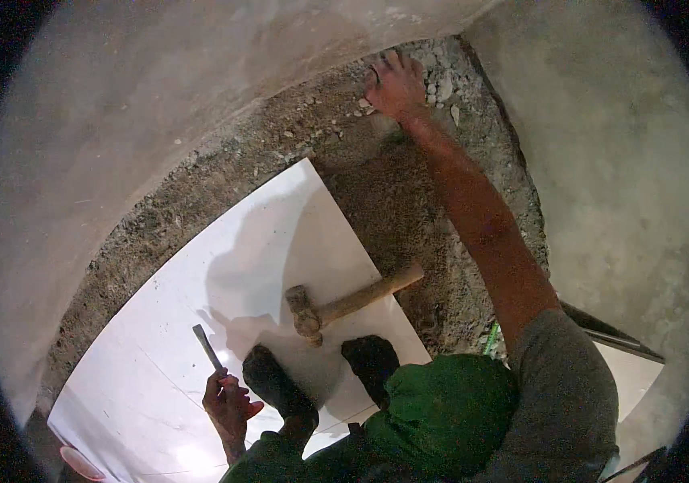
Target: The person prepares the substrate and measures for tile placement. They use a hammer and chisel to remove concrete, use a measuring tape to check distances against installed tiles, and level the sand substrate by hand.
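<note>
My left hand (228, 402) is closed around a flat steel chisel (207, 344), its blade pointing up and away over the white floor tiles. My right arm stretches far forward to the corner. There my right hand (396, 87) is down on the stone rubble (443, 84) by the wall, fingers curled; what they hold, if anything, is hidden. A hammer (306, 314) with a stone-dusted head and wooden handle (372, 294) lies on the tiles just ahead of my feet, untouched.
White tiles (167, 306) end at a straight edge beside bare, rough earth (384, 193). Plain walls (159, 72) meet at the far corner. My dark shoes (276, 382) stand on the tiles. A dark bar (614, 332) and another white tile piece (630, 370) lie at right.
</note>
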{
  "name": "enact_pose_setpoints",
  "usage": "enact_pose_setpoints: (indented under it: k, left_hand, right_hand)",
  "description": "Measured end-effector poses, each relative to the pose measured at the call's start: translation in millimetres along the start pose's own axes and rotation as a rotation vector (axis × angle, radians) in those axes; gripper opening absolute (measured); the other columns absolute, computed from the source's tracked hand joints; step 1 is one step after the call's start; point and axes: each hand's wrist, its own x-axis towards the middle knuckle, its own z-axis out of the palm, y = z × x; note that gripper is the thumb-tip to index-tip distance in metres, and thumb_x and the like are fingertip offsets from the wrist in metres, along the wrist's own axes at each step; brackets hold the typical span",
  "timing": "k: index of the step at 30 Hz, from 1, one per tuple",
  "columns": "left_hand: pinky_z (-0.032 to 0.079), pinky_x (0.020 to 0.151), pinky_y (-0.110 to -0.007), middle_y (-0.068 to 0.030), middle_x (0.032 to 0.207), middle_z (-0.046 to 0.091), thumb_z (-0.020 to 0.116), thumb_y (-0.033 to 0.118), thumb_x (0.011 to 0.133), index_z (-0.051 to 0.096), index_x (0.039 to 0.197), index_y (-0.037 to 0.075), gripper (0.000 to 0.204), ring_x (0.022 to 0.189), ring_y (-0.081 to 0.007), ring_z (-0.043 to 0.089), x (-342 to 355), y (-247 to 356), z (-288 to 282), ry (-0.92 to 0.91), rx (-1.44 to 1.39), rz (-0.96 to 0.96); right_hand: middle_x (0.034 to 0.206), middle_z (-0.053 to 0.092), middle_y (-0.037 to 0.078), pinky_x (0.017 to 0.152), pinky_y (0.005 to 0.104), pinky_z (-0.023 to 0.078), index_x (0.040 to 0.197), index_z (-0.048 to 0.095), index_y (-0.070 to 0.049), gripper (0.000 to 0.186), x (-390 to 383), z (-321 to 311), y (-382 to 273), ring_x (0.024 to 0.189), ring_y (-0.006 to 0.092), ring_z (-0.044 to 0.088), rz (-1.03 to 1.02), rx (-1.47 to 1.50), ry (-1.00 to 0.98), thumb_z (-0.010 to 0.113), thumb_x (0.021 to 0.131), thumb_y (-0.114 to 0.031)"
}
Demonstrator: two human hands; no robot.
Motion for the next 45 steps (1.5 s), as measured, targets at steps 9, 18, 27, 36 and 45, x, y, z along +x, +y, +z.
enact_pose_setpoints:
  k: [9,18,27,36,45]
  left_hand:
    - [0.057,0.048,-0.026,-0.0041,0.082,0.062,0.068,0.028,0.101,0.062,0.126,0.003,0.036,0.062,-0.0118,0.062,11,-14,-9,-0.017,0.113,0.128]
    - [0.061,0.048,-0.032,-0.0029,0.093,0.062,0.070,0.006,0.089,0.063,0.127,0.010,0.038,0.069,-0.0133,0.062,-6,5,-11,-0.015,-0.008,0.085]
    - [0.058,0.048,-0.027,-0.0039,0.082,0.062,0.066,0.022,0.100,0.061,0.129,0.003,0.036,0.066,-0.0119,0.062,-12,6,10,-0.052,0.069,0.114]
    - [0.053,0.053,-0.026,-0.0041,0.087,0.064,0.065,0.022,0.103,0.062,0.127,0.000,0.034,0.066,-0.0105,0.060,-12,0,-9,-0.106,0.264,0.269]
    - [0.053,0.044,-0.024,-0.0014,0.082,0.058,0.067,0.019,0.101,0.063,0.133,0.009,0.034,0.061,-0.0092,0.056,-15,27,8,-0.332,0.583,0.487]
  right_hand:
    - [0.150,0.049,0.022,0.113,0.0678,0.035,0.146,0.058,-0.017,0.058,-19,-48,50,0.140,0.0410,0.045,0.302,-0.168,-0.158,0.058,0.097,-0.046]
    - [0.133,0.060,0.034,0.103,0.0600,0.049,0.133,0.069,-0.011,0.057,-49,-29,102,0.123,0.0485,0.060,0.491,0.105,-0.311,0.051,0.100,-0.054]
    - [0.161,0.041,0.021,0.121,0.0610,0.026,0.151,0.051,-0.012,0.059,-59,10,12,0.146,0.0402,0.041,-0.110,1.470,0.024,0.051,0.103,-0.046]
    - [0.149,0.050,0.019,0.120,0.0590,0.030,0.141,0.060,-0.009,0.045,-188,-151,52,0.140,0.0396,0.044,0.336,0.039,-0.099,0.054,0.104,-0.034]
    - [0.104,0.069,0.018,0.091,0.0488,0.055,0.127,0.063,-0.002,0.038,-366,-334,-101,0.091,0.0385,0.068,0.648,0.882,-0.280,0.066,0.094,-0.021]
